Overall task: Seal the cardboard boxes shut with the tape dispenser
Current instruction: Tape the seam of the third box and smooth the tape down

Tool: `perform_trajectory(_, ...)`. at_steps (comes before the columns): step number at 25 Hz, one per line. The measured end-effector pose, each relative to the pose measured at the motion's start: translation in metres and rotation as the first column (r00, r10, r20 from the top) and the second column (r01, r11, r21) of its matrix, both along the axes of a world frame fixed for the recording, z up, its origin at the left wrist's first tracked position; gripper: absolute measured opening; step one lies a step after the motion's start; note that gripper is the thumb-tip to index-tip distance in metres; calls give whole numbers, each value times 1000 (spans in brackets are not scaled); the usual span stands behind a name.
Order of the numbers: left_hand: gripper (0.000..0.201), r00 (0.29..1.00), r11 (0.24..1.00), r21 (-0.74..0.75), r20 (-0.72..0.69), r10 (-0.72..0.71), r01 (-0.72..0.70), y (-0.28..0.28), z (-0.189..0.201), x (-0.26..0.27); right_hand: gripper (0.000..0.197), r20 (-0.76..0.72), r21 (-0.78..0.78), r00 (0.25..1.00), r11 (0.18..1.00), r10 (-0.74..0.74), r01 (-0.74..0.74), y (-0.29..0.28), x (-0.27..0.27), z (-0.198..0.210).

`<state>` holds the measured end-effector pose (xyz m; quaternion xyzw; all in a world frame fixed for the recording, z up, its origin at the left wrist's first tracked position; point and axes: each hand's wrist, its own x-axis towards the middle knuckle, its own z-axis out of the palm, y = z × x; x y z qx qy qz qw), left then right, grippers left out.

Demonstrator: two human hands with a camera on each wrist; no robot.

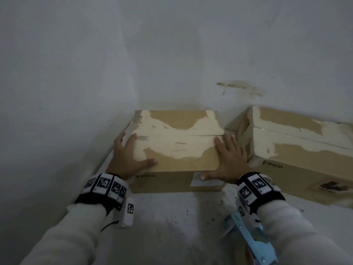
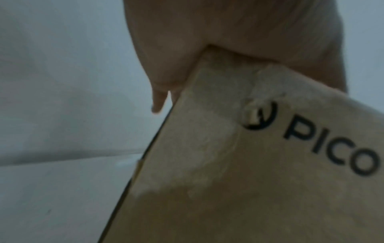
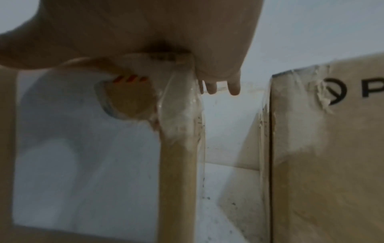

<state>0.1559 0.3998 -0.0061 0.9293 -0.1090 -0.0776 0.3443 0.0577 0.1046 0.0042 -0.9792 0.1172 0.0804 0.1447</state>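
Observation:
A brown PICO cardboard box [image 1: 177, 150] with torn pale patches lies against the wall, its top flaps closed along a seam. My left hand [image 1: 129, 155] lies flat over its near left corner, thumb on top; the left wrist view shows the palm [image 2: 207, 32] pressed on the box corner [image 2: 249, 164]. My right hand [image 1: 227, 159] rests flat on the near right corner with its thumb on the front face; its fingers [image 3: 233, 87] hang past the box edge [image 3: 176, 164]. A light blue tape dispenser [image 1: 252, 240] lies on the surface under my right forearm, held by neither hand.
A second PICO box [image 1: 298, 150] stands just to the right, flaps closed, with a narrow gap between the boxes; the right wrist view shows it [image 3: 322, 148] too. A white wall [image 1: 172, 54] runs close behind and to the left. The white surface [image 1: 172, 217] in front is speckled.

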Motion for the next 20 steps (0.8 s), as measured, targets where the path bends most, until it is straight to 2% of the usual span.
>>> perform_trajectory(2,103,967,977,207,233,-104,55,-7,3,-2,152,11,-117,999,992,44,-43,4,-7,-1)
perform_trajectory(3,102,940,948,296,275,-199,114,-14,7,-5,148,29,-169,998,985,52,-46,4,-7,-3)
perform_trajectory(6,135,916,809,532,141,-375,249,-33,3,-14,135,41,-243,997,969,62,-50,6,-11,-2)
perform_trajectory(9,144,895,751,588,99,-435,300,-46,1,-4,125,39,-254,998,967,40,-28,3,-15,-3)
perform_trajectory(16,146,843,687,603,43,-536,406,-91,5,47,133,17,-289,995,952,-99,99,-20,1,2)
perform_trajectory(20,152,833,657,622,15,-553,425,-119,8,69,133,-12,-300,993,948,-117,108,-41,16,6)
